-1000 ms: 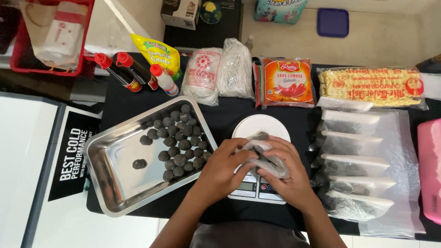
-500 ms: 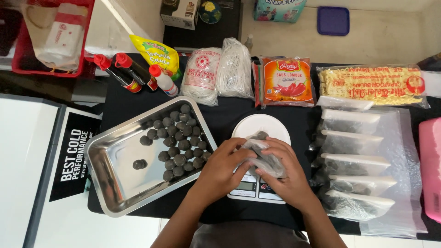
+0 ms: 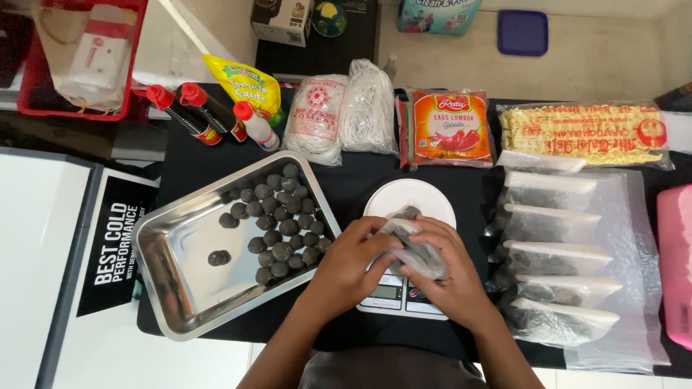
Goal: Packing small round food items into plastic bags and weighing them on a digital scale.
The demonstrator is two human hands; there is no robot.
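Both my hands hold a small clear plastic bag of dark balls [image 3: 414, 248] just above a white kitchen scale [image 3: 409, 199]. My left hand [image 3: 349, 265] grips the bag's left side and my right hand [image 3: 447, 277] closes over its right side and bottom. The scale's round white plate shows behind the bag, and its display is partly hidden under my hands. To the left, a steel tray [image 3: 180, 288] holds several dark balls [image 3: 281, 220] gathered in its far right corner, with two lying apart.
Several filled clear bags [image 3: 555, 256] lie stacked at the right on plastic sheeting. Along the back stand sauce bottles [image 3: 202, 115], a yellow sauce pouch, white noodle packs [image 3: 339, 115], a red sauce packet [image 3: 450, 130] and yellow noodles [image 3: 584, 133]. A pink object [image 3: 677, 259] sits at the right edge.
My hands have shifted slightly on the bag over the scale. Nothing else has moved.
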